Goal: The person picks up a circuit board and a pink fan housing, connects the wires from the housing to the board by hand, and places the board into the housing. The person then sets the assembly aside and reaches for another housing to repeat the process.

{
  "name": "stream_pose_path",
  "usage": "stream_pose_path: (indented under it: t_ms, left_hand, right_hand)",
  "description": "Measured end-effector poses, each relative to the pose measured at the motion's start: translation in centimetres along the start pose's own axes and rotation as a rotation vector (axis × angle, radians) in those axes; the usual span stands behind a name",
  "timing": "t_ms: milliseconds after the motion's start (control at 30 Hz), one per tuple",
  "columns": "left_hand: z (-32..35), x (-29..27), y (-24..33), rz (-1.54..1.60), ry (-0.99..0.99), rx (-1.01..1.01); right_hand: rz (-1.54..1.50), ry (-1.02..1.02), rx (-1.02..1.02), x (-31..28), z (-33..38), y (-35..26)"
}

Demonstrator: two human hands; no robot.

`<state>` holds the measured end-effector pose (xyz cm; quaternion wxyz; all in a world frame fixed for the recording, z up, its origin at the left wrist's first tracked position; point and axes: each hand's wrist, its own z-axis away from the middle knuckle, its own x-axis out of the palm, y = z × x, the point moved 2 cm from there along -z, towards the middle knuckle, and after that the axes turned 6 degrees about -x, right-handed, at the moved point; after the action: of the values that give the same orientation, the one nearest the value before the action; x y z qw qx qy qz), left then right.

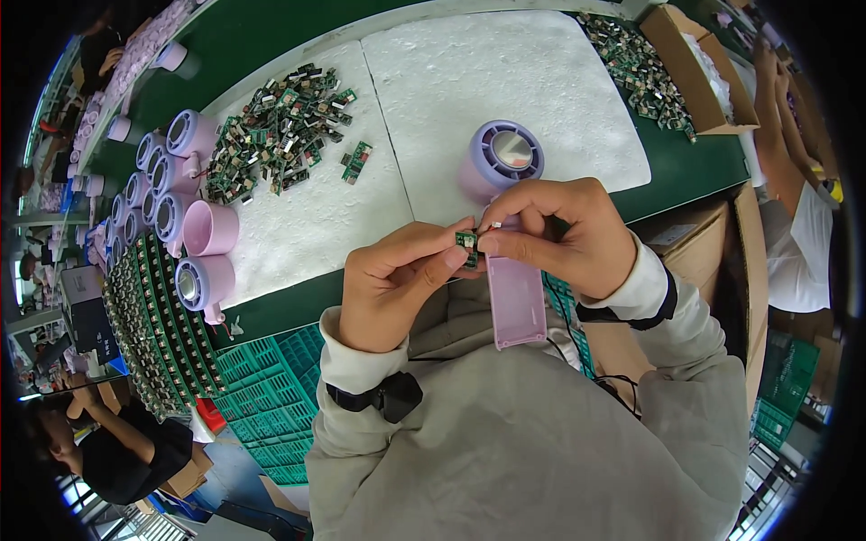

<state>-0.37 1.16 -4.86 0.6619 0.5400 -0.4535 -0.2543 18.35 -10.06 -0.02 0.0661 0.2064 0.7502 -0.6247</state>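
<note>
My left hand (392,287) pinches a small green circuit board (466,242) between thumb and forefinger, above the table's front edge. Close against it, my right hand (577,236) has thumb and forefinger together on a small white plug (497,224); whether the plug touches the board cannot be made out. Beneath my right hand lies a lilac housing shaped like a hair dryer, its round head (505,155) on the white foam sheet. The housing's open, hollow pink handle (518,305) points toward me, and my right fingers cover the joint between head and handle.
Loose circuit boards (293,131) are heaped on the foam sheet (505,68). Several lilac housings (171,194) stand at left, beside rows of boards (162,325) over green crates (271,388). An open carton (713,81) stands at far right. Co-workers are on both sides.
</note>
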Motion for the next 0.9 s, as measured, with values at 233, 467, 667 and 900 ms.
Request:
stream_pose_path:
  t_ms: [233, 467, 667, 900]
  left_hand:
    - [0.2, -0.1, -0.5, -0.045, -0.018, 0.048]
    - [-0.3, 0.6, -0.5, -0.092, 0.112, 0.092]
    - [0.2, 0.8, -0.7, -0.092, 0.194, 0.104]
    - [0.3, 0.9, -0.8, -0.083, 0.222, 0.133]
  right_hand:
    - [-0.001, -0.002, 0.0, 0.2, 0.2, 0.5]
    - [-0.044, 0.077, 0.05, 0.5, 0.2, 0.9]
    - [-0.154, 0.108, -0.019, 0.9, 0.4, 0.9]
    - [-0.114, 0.073, -0.084, 0.8, 0.0, 1.0]
